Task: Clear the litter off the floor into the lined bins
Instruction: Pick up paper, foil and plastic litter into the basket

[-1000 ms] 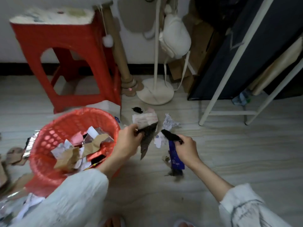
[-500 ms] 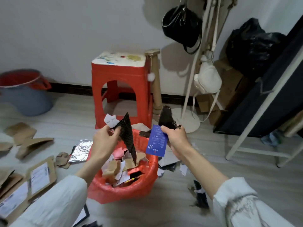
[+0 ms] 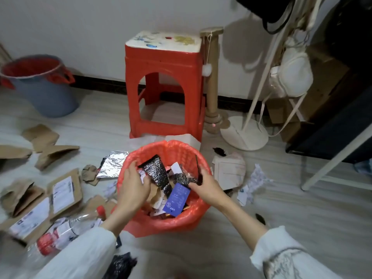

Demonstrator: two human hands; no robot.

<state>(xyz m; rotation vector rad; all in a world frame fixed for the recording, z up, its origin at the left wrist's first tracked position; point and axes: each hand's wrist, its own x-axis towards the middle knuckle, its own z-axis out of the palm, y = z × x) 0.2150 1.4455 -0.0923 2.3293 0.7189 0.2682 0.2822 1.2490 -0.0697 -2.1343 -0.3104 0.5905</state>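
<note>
Both my hands are over the red bin, which has a red liner folded over its rim and sits in front of the red stool. My left hand has its fingers spread loose, palm down, next to a black shiny wrapper standing up in the bin; I can't tell if my thumb still pinches it, since the contact is behind my fingers. My right hand is pinched shut on a crumpled black scrap with a blue tag hanging off it, just above the rubbish.

The tag has a white circled "S" logo and rows of small white print, too blurred to read. Bin contents under my hands are mostly hidden: torn brown card and white paper bits.

Litter still on the floor: foil sheet left of the bin, brown cardboard pieces, torn envelopes with white labels (text unreadable), a clear plastic bottle with red cap and label, partly cut off by my left sleeve. Right of the bin: crumpled white paper and a pale packet. A grey bin with red liner stands far left by the wall, its edge out of frame.
</note>
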